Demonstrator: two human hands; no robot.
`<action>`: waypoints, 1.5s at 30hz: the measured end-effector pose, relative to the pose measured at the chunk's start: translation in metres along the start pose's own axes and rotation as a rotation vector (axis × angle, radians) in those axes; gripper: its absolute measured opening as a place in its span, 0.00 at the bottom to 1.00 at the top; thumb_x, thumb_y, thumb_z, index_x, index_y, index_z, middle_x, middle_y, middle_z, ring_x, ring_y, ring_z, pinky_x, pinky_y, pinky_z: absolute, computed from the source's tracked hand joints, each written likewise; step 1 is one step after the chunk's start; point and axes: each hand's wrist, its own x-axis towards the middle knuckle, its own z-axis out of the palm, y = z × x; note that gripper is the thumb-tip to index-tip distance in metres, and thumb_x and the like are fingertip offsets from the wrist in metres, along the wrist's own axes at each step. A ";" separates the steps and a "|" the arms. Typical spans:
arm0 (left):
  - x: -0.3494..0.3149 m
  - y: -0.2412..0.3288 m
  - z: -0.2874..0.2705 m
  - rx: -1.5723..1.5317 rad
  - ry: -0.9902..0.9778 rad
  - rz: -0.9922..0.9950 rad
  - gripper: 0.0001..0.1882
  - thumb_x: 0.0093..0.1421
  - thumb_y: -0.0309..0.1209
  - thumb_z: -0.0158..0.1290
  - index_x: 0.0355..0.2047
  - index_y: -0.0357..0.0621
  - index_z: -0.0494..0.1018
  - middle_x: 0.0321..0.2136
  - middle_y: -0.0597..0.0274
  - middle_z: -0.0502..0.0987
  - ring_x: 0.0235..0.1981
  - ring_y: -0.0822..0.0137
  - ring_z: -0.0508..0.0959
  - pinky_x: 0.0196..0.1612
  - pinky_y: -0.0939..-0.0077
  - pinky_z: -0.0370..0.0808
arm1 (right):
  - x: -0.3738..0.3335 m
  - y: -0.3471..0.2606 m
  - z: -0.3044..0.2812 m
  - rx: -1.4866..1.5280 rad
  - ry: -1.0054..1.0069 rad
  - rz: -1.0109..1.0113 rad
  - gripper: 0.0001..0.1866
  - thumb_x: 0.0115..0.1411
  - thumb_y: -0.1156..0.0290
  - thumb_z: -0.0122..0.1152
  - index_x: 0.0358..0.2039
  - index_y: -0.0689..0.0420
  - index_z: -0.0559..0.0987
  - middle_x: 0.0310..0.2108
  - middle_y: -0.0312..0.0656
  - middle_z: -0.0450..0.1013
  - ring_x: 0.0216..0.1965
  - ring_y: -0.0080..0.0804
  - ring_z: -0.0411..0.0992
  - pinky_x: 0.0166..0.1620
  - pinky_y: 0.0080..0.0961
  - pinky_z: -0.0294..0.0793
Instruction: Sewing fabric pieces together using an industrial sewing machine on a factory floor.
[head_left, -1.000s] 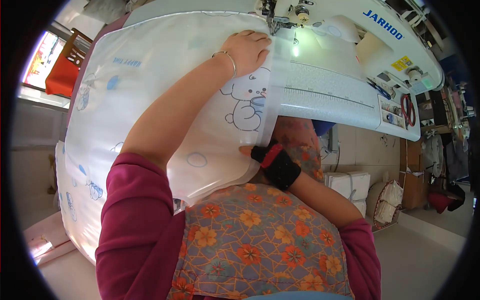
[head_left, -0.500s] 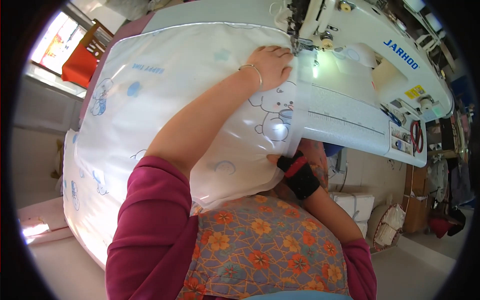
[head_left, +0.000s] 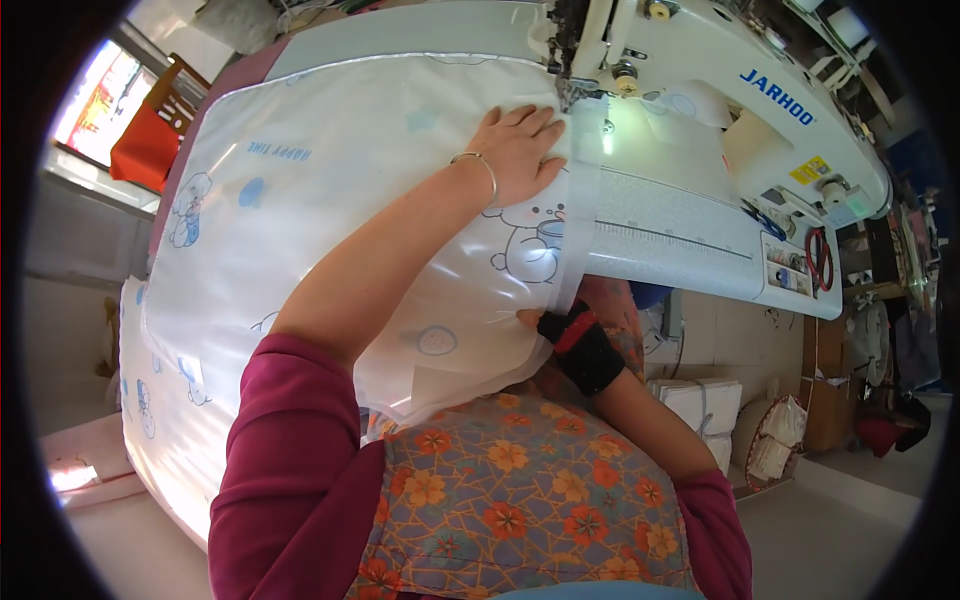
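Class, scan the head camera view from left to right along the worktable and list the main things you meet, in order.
Orange chair → white printed sheet → left hand flat on the sheet → needle area of the sewing machine → white machine body → red-handled scissors.

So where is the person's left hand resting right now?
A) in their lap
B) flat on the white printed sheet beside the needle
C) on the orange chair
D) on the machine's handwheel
B: the left hand lies palm-down on the white printed sheet, beside the sewing machine needle.
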 end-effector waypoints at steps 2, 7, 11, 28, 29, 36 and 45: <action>0.002 0.000 -0.001 0.021 -0.015 0.000 0.27 0.64 0.44 0.39 0.60 0.46 0.61 0.62 0.57 0.59 0.64 0.59 0.56 0.64 0.51 0.53 | 0.003 -0.005 0.000 -0.016 -0.022 0.025 0.26 0.51 0.64 0.68 0.49 0.59 0.74 0.44 0.41 0.74 0.46 0.31 0.70 0.49 0.27 0.70; 0.010 0.002 -0.002 0.009 -0.105 -0.045 0.30 0.65 0.46 0.36 0.62 0.42 0.56 0.64 0.55 0.55 0.66 0.57 0.52 0.66 0.51 0.48 | 0.010 0.040 -0.015 -0.003 -0.004 -0.004 0.25 0.52 0.63 0.67 0.49 0.60 0.74 0.44 0.42 0.74 0.47 0.31 0.70 0.49 0.28 0.70; -0.003 0.009 -0.003 -0.024 -0.125 -0.052 0.32 0.65 0.47 0.35 0.63 0.39 0.54 0.65 0.53 0.53 0.67 0.56 0.50 0.66 0.50 0.46 | -0.001 0.022 -0.004 -0.045 -0.116 -0.092 0.21 0.56 0.63 0.62 0.48 0.58 0.75 0.44 0.44 0.74 0.47 0.34 0.71 0.51 0.30 0.70; -0.008 0.019 -0.010 -0.075 -0.143 -0.008 0.33 0.64 0.47 0.39 0.62 0.35 0.55 0.65 0.48 0.52 0.67 0.54 0.49 0.67 0.52 0.45 | -0.006 -0.057 -0.004 -0.098 -0.105 -0.033 0.21 0.55 0.65 0.63 0.47 0.61 0.74 0.41 0.41 0.75 0.46 0.31 0.72 0.50 0.29 0.70; -0.007 0.017 -0.011 -0.105 -0.158 0.011 0.33 0.64 0.47 0.39 0.62 0.35 0.55 0.65 0.48 0.52 0.67 0.54 0.49 0.67 0.52 0.45 | -0.011 -0.069 0.001 -0.167 -0.025 -0.084 0.22 0.55 0.65 0.63 0.48 0.61 0.73 0.42 0.41 0.75 0.46 0.30 0.72 0.49 0.29 0.71; -0.011 -0.004 -0.020 -0.282 -0.155 0.187 0.29 0.60 0.41 0.49 0.58 0.37 0.62 0.63 0.51 0.56 0.65 0.54 0.54 0.65 0.50 0.50 | -0.028 -0.083 0.010 -0.409 0.122 -0.146 0.25 0.53 0.66 0.65 0.50 0.61 0.72 0.45 0.43 0.74 0.47 0.32 0.71 0.49 0.28 0.71; -0.038 0.034 -0.018 0.022 -0.139 -0.101 0.35 0.63 0.53 0.38 0.64 0.45 0.54 0.66 0.52 0.50 0.67 0.50 0.48 0.64 0.40 0.45 | -0.029 -0.092 -0.001 -0.537 0.090 -0.155 0.26 0.52 0.67 0.66 0.50 0.63 0.72 0.44 0.42 0.74 0.47 0.30 0.70 0.49 0.26 0.70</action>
